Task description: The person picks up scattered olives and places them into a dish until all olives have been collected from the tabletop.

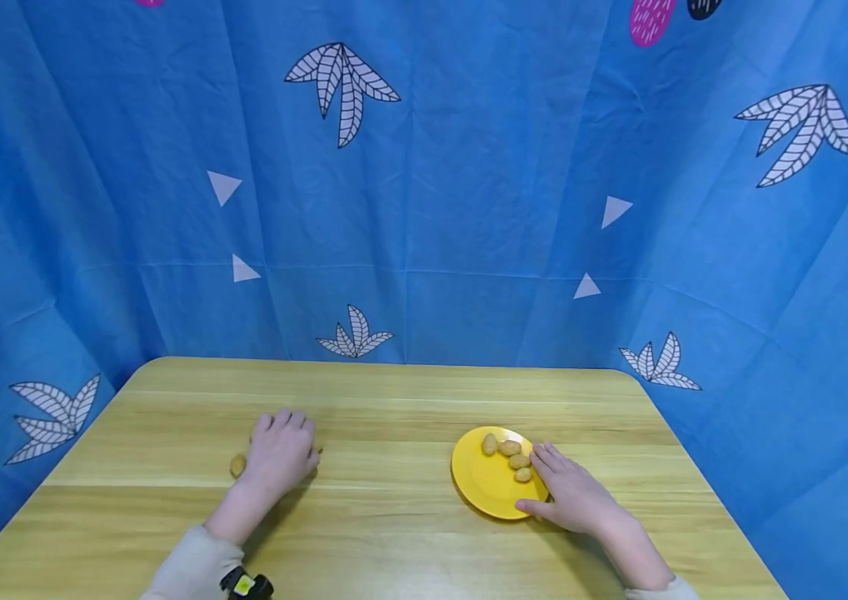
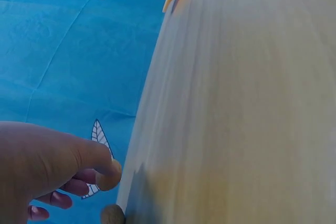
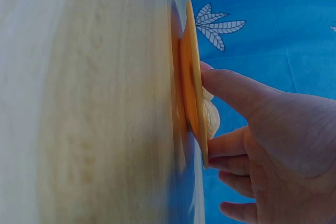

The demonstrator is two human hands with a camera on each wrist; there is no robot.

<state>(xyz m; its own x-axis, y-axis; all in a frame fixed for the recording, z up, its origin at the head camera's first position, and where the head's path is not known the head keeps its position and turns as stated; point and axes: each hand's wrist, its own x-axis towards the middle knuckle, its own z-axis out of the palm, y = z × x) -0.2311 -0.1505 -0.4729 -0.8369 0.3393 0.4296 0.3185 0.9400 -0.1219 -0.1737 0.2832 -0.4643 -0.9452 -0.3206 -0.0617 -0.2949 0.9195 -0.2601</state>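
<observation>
Toward the left of the table, my left hand (image 1: 281, 452) bends its fingers downward, and its thumb and index finger pinch a peanut (image 2: 108, 180), mostly covered by the fingers. Another peanut (image 1: 238, 465) lies on the tabletop beside this hand. On the right stands a yellow plate (image 1: 486, 483) with several peanuts in shells (image 1: 510, 447) along its far and right side. My right hand (image 1: 572, 493) rests at the plate's right rim with straight fingers. Its thumb (image 3: 231, 88) reaches over the rim, and the other fingers touch the edge close to the peanuts.
The light wooden table (image 1: 379, 517) reaches back to a blue curtain (image 1: 424, 208) printed with white leaves. A strip of bare wood separates the left hand from the plate. A dark band with a small device (image 1: 246, 585) sits on the left sleeve.
</observation>
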